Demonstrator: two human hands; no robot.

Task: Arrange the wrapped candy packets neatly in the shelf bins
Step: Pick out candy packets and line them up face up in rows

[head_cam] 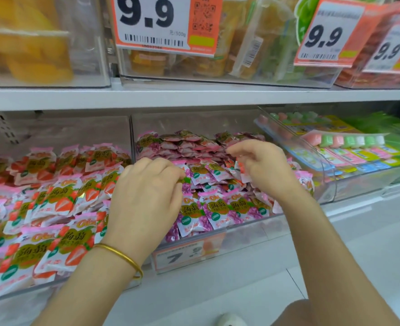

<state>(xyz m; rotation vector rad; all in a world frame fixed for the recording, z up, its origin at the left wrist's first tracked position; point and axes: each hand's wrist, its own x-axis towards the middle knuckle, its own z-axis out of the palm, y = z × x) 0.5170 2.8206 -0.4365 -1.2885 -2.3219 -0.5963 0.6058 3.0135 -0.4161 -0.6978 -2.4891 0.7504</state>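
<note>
Reaching into middle bin (248, 231), both hands tidy purple packets (201, 215), stacked label-forward for display. Left hand (147, 194): fingers curled, pinching one packet's edge. Right hand (264, 168): fingers curled round pink-red packet (242, 171), seemingly stray belonging with strawberry packets (60, 203) in left bin (76, 130).

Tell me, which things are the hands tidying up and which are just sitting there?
Part of the job: left hand, right hand, purple candy packets they handle, clear middle bin, strawberry candy packets in the next bin.

Just there: 9.9 price tags, orange dried fruit on the upper shelf, pink and green sweets in the right bin, gold bangle.
</note>
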